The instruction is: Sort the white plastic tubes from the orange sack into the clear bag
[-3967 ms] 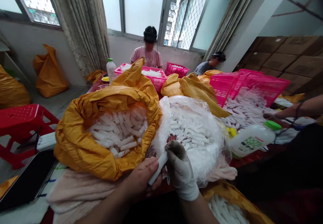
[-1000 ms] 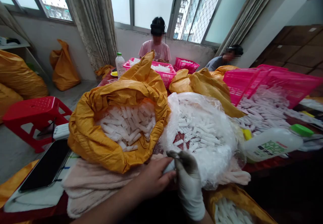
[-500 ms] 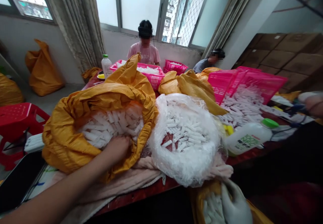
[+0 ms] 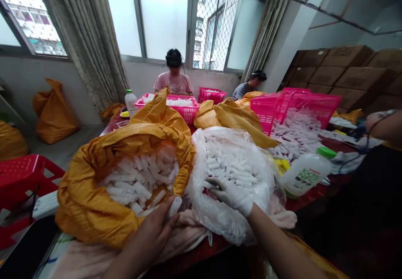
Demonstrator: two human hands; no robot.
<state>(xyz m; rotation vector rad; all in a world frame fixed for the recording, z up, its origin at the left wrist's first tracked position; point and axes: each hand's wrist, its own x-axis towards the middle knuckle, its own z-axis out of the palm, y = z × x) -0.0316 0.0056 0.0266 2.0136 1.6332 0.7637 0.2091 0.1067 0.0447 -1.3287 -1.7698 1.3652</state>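
L hand now clear of the orange sack's contents, grasping a white tube at the sack's front-R rim, nr the counter's front edge; prob. a fresh pick. Further R, gloved R hand is in the clear bag, fingers curled over small white pcs.; can't tell if gripping one. Vs. earlier frame: L no longer inside orange sack, R no longer at lower sack off front edge.

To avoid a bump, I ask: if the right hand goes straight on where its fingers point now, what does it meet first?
For the right hand, probably the left side of the plastic bag, though small white pieces lie near its fingertips; depth is unclear.
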